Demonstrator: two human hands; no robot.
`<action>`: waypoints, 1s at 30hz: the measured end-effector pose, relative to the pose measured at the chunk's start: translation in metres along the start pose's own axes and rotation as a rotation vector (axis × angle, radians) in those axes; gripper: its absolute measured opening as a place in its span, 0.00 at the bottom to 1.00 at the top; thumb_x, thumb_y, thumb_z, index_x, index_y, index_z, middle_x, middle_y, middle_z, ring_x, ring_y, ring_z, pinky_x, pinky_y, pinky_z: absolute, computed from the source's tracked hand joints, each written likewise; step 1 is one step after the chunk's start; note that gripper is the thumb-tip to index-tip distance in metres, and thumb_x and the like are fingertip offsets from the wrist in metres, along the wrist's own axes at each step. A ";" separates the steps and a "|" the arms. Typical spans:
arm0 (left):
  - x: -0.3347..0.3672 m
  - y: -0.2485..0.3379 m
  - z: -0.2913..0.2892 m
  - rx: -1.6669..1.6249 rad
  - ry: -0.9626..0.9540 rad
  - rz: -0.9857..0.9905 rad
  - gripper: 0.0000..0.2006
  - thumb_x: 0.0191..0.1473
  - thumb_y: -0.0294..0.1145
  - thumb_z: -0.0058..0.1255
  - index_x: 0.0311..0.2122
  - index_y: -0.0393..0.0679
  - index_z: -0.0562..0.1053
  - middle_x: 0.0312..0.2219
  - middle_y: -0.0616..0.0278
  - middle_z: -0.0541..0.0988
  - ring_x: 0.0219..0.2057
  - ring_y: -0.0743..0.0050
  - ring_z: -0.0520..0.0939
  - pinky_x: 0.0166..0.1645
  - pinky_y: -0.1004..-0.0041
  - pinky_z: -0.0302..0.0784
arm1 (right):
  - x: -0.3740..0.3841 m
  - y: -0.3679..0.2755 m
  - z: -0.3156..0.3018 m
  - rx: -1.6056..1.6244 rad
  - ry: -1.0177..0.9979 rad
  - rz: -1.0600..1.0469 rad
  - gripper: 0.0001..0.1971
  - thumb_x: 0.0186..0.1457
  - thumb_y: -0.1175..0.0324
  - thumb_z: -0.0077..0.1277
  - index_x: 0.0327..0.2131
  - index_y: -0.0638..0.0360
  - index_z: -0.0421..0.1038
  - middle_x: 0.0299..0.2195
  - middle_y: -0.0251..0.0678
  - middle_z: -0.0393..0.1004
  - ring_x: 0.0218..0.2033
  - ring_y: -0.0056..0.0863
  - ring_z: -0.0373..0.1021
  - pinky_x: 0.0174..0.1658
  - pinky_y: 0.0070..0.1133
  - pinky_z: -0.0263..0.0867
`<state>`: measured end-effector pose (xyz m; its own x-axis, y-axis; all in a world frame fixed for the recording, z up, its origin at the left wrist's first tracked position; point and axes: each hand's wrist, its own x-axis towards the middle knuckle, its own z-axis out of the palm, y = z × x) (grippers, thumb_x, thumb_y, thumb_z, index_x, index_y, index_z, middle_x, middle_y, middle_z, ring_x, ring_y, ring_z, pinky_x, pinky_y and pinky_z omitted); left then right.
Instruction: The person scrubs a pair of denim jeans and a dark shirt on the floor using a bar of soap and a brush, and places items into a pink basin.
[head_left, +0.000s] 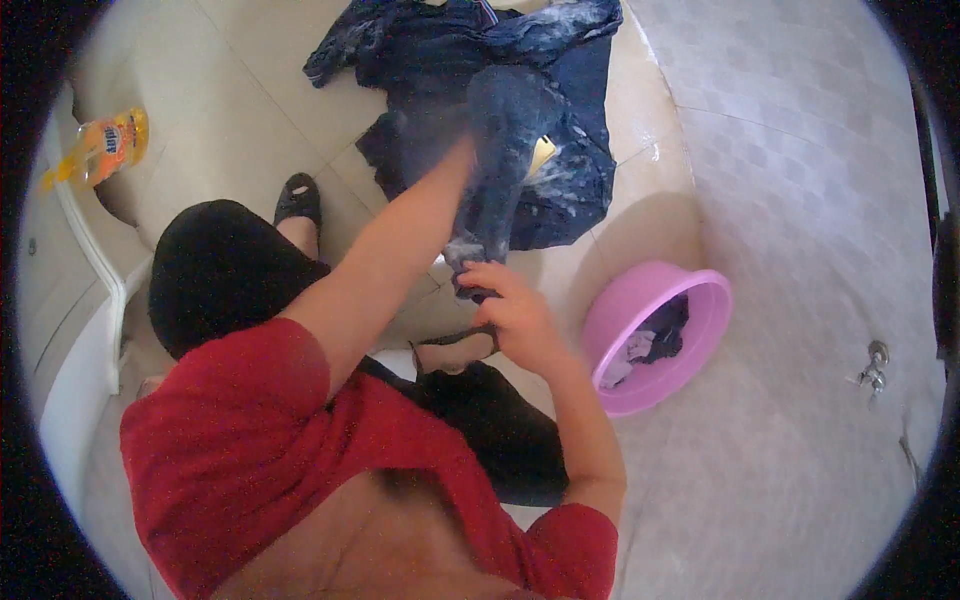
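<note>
A dark blue cloth garment, soap-streaked, lies on beige floor tiles. The right hand pinches its sleeve end; the raised sleeve hides the left hand, state undeterminable, and partly obstructs a small yellow object. Right: round pink plastic basin containing cloths. Left, well apart: orange-labelled plastic bottle. Black slipper near garment.
</note>
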<state>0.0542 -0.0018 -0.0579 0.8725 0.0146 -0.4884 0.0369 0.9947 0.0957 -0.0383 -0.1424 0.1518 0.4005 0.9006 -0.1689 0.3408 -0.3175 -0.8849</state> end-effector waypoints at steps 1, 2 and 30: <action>-0.002 0.001 -0.001 -0.016 -0.009 0.000 0.22 0.54 0.43 0.28 0.46 0.39 0.67 0.45 0.56 0.70 0.45 0.58 0.71 0.52 0.60 0.63 | 0.004 -0.002 -0.003 0.004 -0.003 -0.006 0.07 0.33 0.84 0.46 0.19 0.61 0.66 0.42 0.42 0.68 0.47 0.40 0.63 0.49 0.31 0.59; -0.004 0.002 -0.003 -0.031 -0.019 0.001 0.23 0.54 0.43 0.27 0.46 0.39 0.67 0.45 0.56 0.70 0.45 0.58 0.71 0.52 0.60 0.63 | 0.008 -0.007 -0.010 0.155 -0.042 0.096 0.09 0.31 0.86 0.44 0.19 0.61 0.67 0.42 0.43 0.68 0.47 0.40 0.63 0.50 0.31 0.58; -0.027 -0.044 0.056 0.089 0.202 -0.108 0.12 0.46 0.38 0.43 0.27 0.41 0.73 0.25 0.56 0.76 0.27 0.69 0.75 0.32 0.67 0.69 | 0.127 0.108 -0.053 -0.551 0.761 0.652 0.24 0.51 0.52 0.43 0.19 0.67 0.70 0.19 0.51 0.69 0.21 0.47 0.66 0.25 0.36 0.60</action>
<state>0.0561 -0.0514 -0.0004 0.7463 -0.0622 -0.6627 0.1749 0.9790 0.1050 0.0938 -0.0784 0.0577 0.9852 0.1629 -0.0532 0.1305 -0.9146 -0.3828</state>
